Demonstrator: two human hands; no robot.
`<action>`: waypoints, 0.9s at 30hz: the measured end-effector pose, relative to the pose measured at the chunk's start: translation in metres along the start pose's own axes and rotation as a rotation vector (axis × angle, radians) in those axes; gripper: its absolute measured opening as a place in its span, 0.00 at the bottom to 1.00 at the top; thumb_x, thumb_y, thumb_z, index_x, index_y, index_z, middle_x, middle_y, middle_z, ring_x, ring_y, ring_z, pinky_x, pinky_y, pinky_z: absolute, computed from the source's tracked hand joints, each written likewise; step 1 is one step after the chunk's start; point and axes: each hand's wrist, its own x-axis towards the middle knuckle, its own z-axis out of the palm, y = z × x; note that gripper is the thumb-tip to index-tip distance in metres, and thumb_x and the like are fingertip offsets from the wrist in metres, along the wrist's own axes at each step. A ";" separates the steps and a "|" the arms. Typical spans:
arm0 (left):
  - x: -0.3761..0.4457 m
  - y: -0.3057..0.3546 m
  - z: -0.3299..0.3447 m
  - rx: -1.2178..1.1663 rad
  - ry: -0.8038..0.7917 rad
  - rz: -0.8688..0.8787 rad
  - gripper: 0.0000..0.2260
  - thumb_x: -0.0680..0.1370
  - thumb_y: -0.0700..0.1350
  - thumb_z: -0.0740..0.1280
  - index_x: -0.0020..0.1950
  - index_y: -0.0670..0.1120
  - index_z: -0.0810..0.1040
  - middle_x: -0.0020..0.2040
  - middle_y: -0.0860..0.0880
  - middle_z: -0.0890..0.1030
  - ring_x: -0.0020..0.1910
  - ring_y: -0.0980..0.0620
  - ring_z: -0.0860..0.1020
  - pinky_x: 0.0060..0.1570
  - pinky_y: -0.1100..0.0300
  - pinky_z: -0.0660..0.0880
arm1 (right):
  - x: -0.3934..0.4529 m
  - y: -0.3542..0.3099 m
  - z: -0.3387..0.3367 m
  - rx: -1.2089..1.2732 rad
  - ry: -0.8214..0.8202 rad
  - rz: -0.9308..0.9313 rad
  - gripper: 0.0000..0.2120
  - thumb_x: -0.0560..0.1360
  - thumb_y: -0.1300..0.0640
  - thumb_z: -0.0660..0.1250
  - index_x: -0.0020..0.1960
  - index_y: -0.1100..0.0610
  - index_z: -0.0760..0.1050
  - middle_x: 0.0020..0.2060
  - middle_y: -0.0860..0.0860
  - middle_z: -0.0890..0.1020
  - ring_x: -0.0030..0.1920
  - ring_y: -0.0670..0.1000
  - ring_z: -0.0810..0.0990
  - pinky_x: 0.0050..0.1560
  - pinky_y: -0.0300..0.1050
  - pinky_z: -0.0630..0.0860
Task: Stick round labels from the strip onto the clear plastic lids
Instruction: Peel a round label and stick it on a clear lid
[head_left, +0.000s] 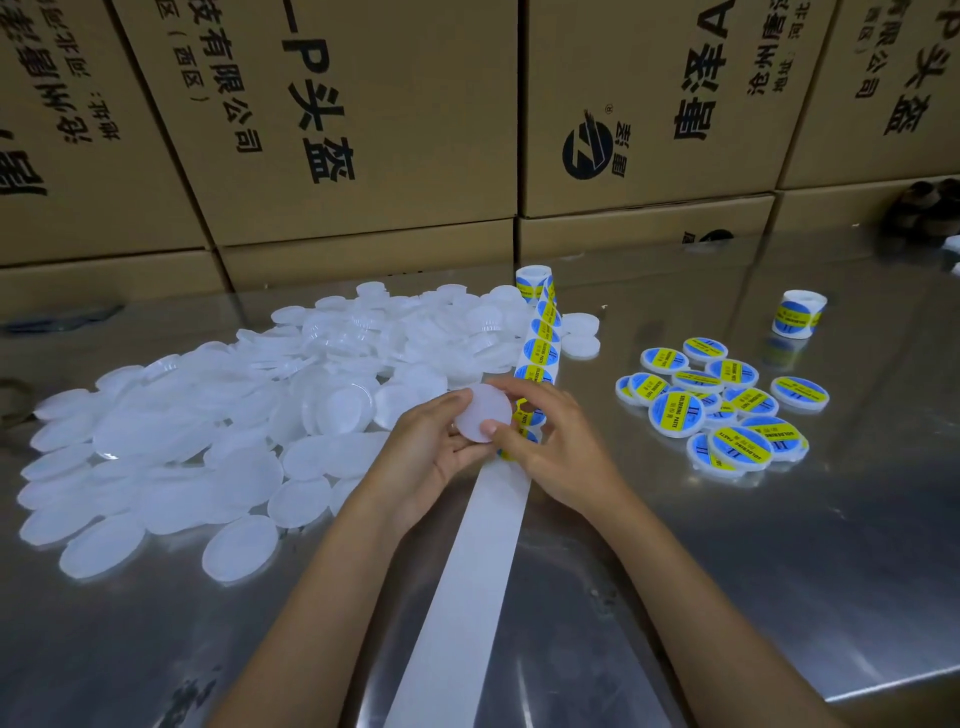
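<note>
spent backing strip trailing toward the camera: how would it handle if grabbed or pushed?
The backing strip is probably floppy and very light: it looks like thin paper lying flat on the steel table. Pushed, it would likely slide or buckle. Pulling it may drag the upright label roll, which could tip.

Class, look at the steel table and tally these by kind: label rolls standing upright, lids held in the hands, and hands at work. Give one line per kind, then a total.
Upright label rolls: 2
Held lid: 1
Hands, left hand, right hand: 2
Total: 5
</note>
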 end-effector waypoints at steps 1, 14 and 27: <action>0.000 -0.001 -0.001 0.004 0.002 0.013 0.14 0.85 0.42 0.59 0.66 0.35 0.76 0.62 0.37 0.82 0.60 0.41 0.82 0.57 0.49 0.81 | 0.000 0.000 0.000 0.018 0.023 -0.001 0.15 0.78 0.54 0.70 0.64 0.49 0.78 0.56 0.46 0.81 0.58 0.42 0.75 0.63 0.41 0.71; 0.007 -0.002 -0.006 -0.140 0.124 0.110 0.13 0.85 0.41 0.59 0.68 0.43 0.76 0.67 0.37 0.76 0.60 0.40 0.82 0.55 0.49 0.82 | 0.001 0.015 -0.020 -0.402 -0.279 0.160 0.20 0.70 0.46 0.76 0.61 0.43 0.77 0.60 0.40 0.77 0.64 0.46 0.69 0.68 0.48 0.60; 0.012 -0.015 -0.002 0.020 -0.014 0.035 0.18 0.84 0.35 0.54 0.69 0.45 0.75 0.63 0.37 0.80 0.56 0.41 0.84 0.50 0.54 0.82 | 0.001 0.007 -0.022 -0.200 -0.312 0.146 0.14 0.65 0.54 0.80 0.47 0.47 0.79 0.47 0.44 0.80 0.55 0.52 0.75 0.65 0.60 0.68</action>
